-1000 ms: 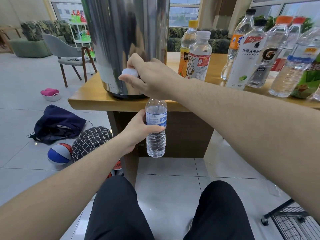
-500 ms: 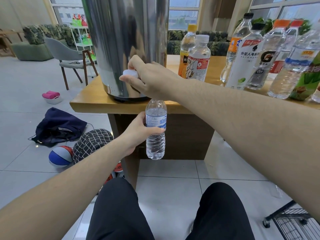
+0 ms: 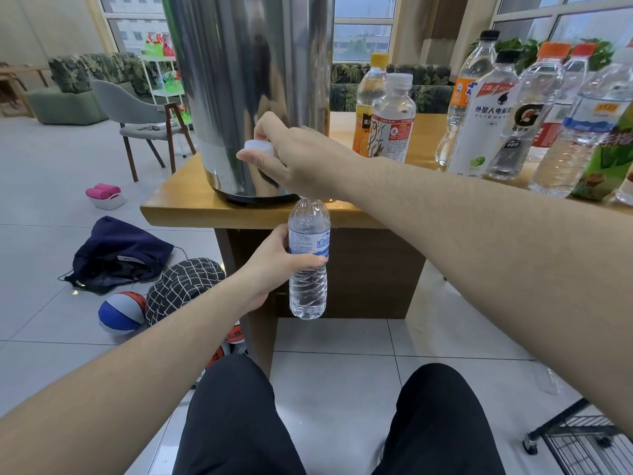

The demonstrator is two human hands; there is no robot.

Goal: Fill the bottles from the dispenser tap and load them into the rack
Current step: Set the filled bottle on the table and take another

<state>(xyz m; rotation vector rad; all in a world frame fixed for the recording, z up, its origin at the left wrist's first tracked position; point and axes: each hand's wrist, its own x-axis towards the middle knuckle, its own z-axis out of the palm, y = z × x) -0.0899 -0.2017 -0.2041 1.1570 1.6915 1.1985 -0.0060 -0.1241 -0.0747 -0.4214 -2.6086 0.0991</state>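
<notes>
left hand (image 3: 274,265) gripping bottle (image 3: 308,258) upright under dispenser (image 3: 250,94), right hand (image 3: 291,159) curled at its base pinching white cap (image 3: 258,147), table (image 3: 178,207) edge behind

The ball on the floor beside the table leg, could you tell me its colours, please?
The ball is blue and white with a red panel, seen in the head view.

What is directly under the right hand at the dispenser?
The open neck of the clear bottle, gripped by the left hand, sits just below the right hand. The tap itself is hidden behind that hand.
</notes>
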